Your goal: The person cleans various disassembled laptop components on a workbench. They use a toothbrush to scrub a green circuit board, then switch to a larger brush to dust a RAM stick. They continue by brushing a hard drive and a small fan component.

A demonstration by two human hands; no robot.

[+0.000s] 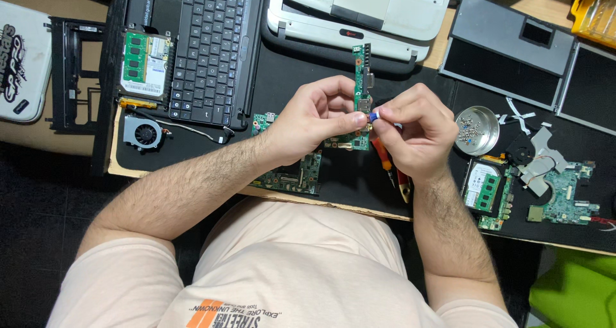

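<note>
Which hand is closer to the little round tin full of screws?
The right hand. It sits just beside the round tin, which lies apart on its outer side. The left hand is farther off, beyond the right hand, gripping the green circuit board.

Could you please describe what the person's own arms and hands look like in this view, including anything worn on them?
Both arms are bare from the short sleeves down, with dark hair along the forearms. The left hand and right hand wear no gloves, and no rings, watch or wristband show. The sleeves belong to a pale peach T-shirt with an orange and black print on the chest.
</note>
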